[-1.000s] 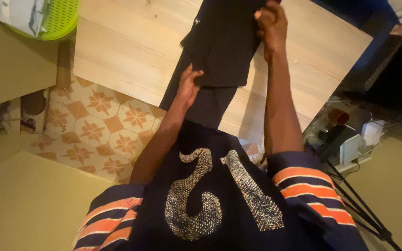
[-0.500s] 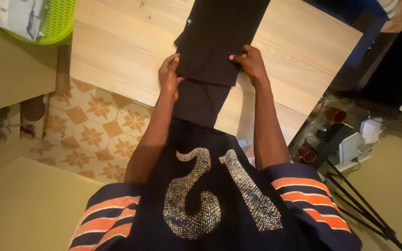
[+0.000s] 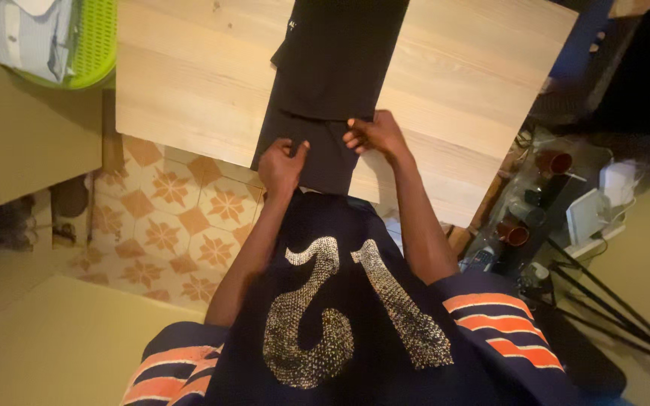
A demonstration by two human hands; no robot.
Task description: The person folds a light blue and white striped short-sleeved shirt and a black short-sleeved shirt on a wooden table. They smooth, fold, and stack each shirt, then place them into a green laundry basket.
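Pale wood tabletop (image 3: 189,83) carries a dark folded garment (image 3: 332,83), its lower end draped over the near edge. Left hand (image 3: 281,164) and right hand (image 3: 374,135) pinch that hanging end with fingers closed on cloth; an uneven pull would likely skew the fold or drag it off.

green basket (image 3: 98,45) w/ folded cloth, top-left | patterned floor tiles (image 3: 167,218) | tripod (image 3: 611,316) & red cups (image 3: 554,162) right

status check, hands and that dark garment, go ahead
Left hand and right hand both pinching lower panel of dark garment. Garment folded lengthwise on wooden table, near end hanging over edge. Nothing blocking.
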